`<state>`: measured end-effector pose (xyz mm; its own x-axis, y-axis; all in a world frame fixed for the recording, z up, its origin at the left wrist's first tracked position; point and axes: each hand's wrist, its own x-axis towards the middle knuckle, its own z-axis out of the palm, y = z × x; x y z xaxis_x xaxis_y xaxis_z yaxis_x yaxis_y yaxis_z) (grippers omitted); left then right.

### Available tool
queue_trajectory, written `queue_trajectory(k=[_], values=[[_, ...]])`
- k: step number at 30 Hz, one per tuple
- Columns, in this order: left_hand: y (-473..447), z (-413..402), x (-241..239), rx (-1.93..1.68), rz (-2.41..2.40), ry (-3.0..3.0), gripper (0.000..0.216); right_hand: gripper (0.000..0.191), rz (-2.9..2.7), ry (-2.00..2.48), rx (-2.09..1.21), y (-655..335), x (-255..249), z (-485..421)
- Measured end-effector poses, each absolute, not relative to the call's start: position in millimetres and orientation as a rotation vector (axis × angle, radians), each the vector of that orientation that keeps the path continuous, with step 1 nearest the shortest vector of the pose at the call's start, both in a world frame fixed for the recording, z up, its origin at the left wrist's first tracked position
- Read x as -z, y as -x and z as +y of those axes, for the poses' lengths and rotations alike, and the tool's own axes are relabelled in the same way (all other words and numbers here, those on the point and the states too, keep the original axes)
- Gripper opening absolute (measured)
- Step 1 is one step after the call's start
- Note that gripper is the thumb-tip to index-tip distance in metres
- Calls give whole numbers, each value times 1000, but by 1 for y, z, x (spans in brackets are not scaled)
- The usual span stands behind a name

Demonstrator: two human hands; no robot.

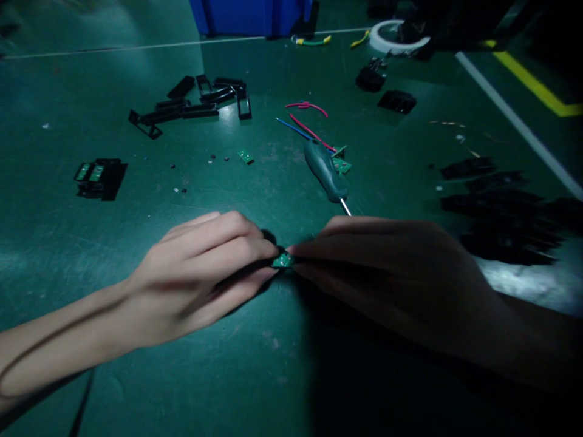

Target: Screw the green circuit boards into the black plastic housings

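My left hand (207,267) and my right hand (392,270) meet at the middle of the green mat (282,364). Between their fingertips sits a small green circuit board (283,261), pinched from both sides. A black part under my left fingers joins the board; most of it is hidden. Both hands have their fingers pressed together around the piece. A screwdriver with a teal handle (325,171) lies just beyond my right hand, its metal shaft pointing toward my knuckles.
Black plastic frames (195,103) lie scattered at the back. A stack of black housings with green boards (99,178) sits left. Red and blue wires (306,124), small boards (246,157), a pile of black parts (505,212), a tape roll (396,36) and a blue bin (250,15) surround the area.
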<state>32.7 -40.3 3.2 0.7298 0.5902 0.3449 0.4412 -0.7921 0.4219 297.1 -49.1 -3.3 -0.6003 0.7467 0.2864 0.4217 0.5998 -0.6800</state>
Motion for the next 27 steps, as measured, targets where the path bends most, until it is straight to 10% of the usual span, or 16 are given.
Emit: queue_trajectory(k=[27], values=[[-32,-39,2,-677,720,-2682,19,16,-2230,952,-826,-297,4,-47]])
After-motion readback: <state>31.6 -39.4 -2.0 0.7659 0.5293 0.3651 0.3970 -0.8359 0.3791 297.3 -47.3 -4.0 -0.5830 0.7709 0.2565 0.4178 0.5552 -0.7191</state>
